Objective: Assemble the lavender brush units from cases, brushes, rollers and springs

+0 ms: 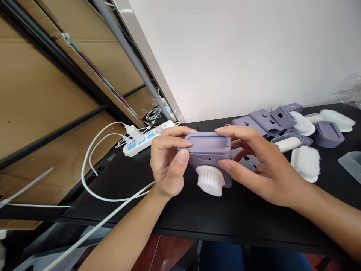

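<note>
A purple plastic holder (208, 143) with a shallow recess on top is held between both hands above the black table (180, 214). My left hand (172, 162) grips its left end, thumb at the front and fingers on top. On the right end, my right hand (254, 165) has its thumb on the front face and a fingertip on the top edge; its other fingers are partly hidden behind. A round white-bristled brush (210, 180) sticks out from the holder's front, bristles facing toward me and downward.
Purple holders (328, 133) and white brushes (306, 163) lie at the right, near a clear plastic tray (351, 165). A white power strip (150, 137) with plugs and cables stands at the back left. A white cable (113, 214) crosses the left front.
</note>
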